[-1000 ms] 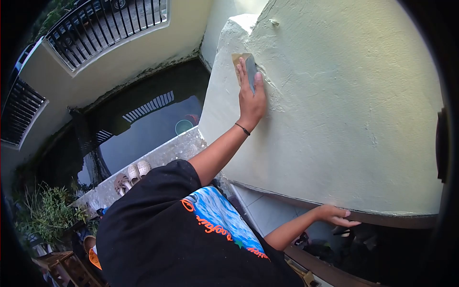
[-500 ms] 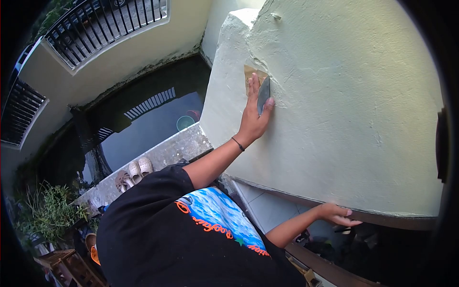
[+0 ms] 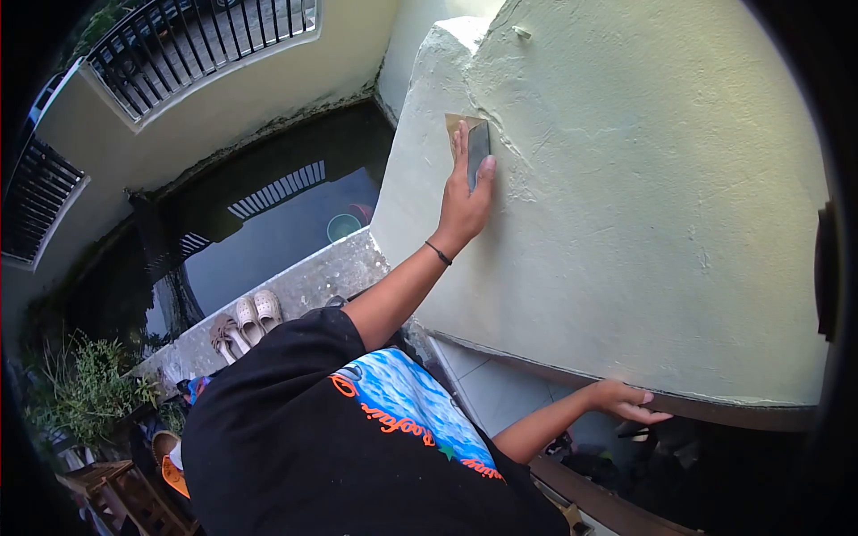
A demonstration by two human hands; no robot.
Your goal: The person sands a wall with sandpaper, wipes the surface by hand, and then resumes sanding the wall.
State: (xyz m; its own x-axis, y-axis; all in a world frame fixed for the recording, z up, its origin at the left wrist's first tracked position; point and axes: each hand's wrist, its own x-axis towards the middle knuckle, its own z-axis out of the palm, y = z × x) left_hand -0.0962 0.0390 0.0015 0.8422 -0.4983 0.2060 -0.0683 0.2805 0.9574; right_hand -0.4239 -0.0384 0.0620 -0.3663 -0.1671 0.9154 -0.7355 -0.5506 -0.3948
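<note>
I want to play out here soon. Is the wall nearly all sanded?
It is hard to say how much looks done: the pale wall shows no clear smooth patch. In hand: the left hand presses a sheet of sandpaper flat near the wall's corner, while the right hand rests on its lower edge. Left: rough ridges and bumps cover most of the wall, so probably plenty.

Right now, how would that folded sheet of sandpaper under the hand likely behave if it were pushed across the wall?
The sandpaper looks thin and folded, so it is probably floppy and light. The left hand presses it flat on the rough plaster wall, so it likely drags rather than slips. It seems unlikely to roll.
</note>
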